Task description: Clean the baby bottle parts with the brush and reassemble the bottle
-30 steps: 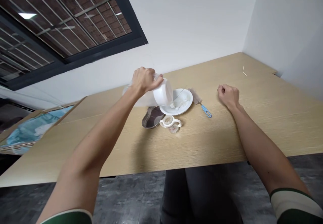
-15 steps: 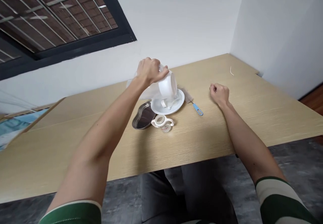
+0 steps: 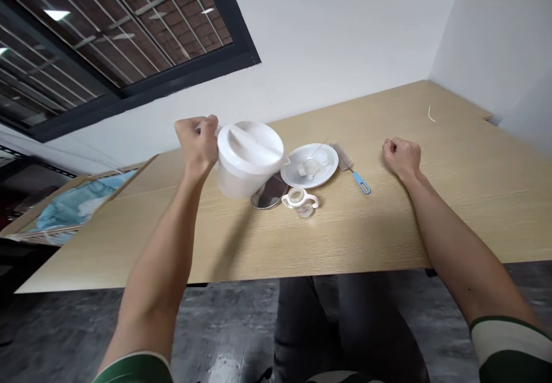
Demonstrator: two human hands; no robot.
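Note:
My left hand (image 3: 196, 144) is closed around the handle of a white lidded plastic pitcher (image 3: 248, 161), held in the air over the table and a little tilted. To the pitcher's right sits a white bowl (image 3: 292, 180) with clear and white small parts (image 3: 317, 165) in it. A metal kidney-shaped dish (image 3: 272, 192) is partly hidden behind the pitcher. In front of the bowl stands a small clear baby bottle (image 3: 305, 206) with a white two-handled ring. My right hand (image 3: 403, 156) rests on the table in a fist, nothing visible in it, right of a blue-handled bottle brush (image 3: 360, 182).
The wooden table (image 3: 345, 245) runs along a white wall, below a barred window (image 3: 142, 20). A thin white strip (image 3: 431, 114) lies toward the back right. At the left end is a box (image 3: 77, 207) with blue-green material inside.
My left hand has brought the pitcher back from over the bowl, leftward and more upright, so its lid now faces me. My right fist stays on the table. The view has shifted left.

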